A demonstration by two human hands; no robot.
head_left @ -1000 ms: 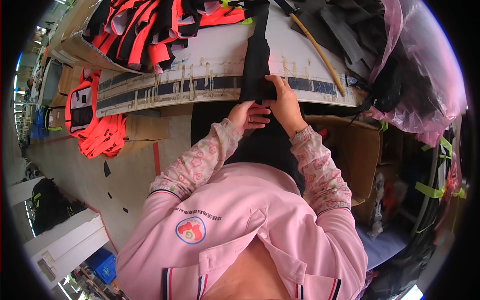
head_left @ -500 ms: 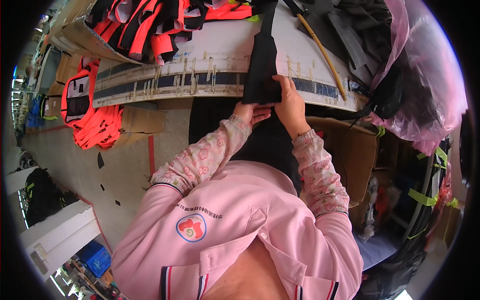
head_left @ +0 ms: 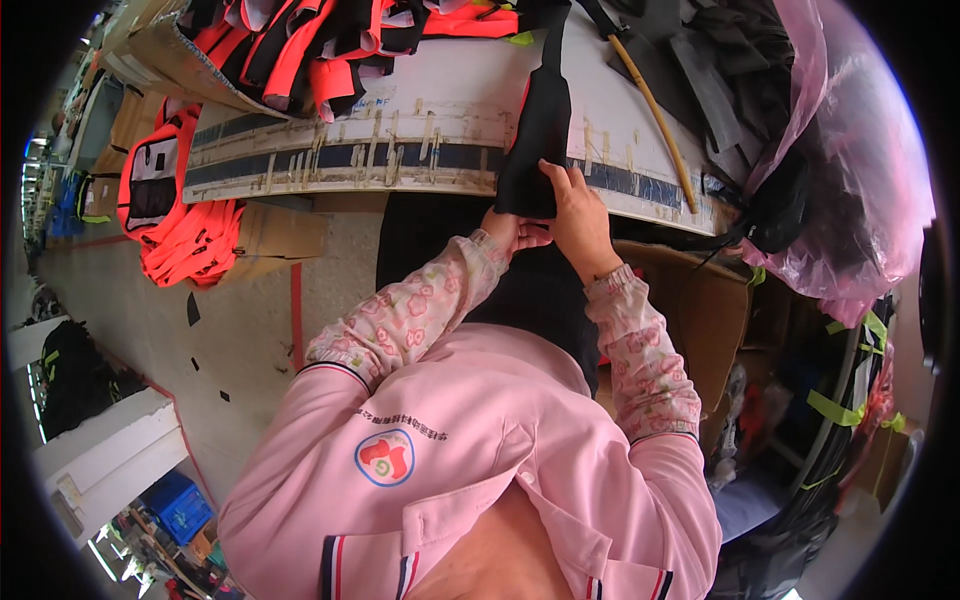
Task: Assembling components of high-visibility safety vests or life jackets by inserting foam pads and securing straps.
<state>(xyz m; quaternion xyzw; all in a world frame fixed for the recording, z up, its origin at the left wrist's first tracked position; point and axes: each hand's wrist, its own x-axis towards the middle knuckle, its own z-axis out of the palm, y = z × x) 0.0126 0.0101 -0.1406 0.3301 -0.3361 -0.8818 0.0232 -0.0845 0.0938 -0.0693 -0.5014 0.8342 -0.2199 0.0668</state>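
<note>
A long black fabric piece point(head_left: 540, 125) lies across the table's front edge, its wide end hanging a little over it and its narrow part running away toward the back. A sliver of bright orange-red shows along its left side. My left hand point(head_left: 516, 231) is closed on the near end from below, fingers curled and partly hidden under the cloth. On the right side, my right hand point(head_left: 580, 215) pinches the same piece, with its thumb and fingertips lying on the black surface.
Orange-and-black cut pieces point(head_left: 330, 60) are heaped at the back left of the white table point(head_left: 440, 165). A yellow stick point(head_left: 655, 120) lies right of the fabric, beside dark grey scraps point(head_left: 710, 80). A pink plastic bag point(head_left: 860, 170) bulges at the right. Orange bags point(head_left: 170, 200) stand left.
The black piece has tilted slightly, its far part shifting right, and an orange-red edge now shows on its left. Both hands keep hold of it, the right one slightly lower.
</note>
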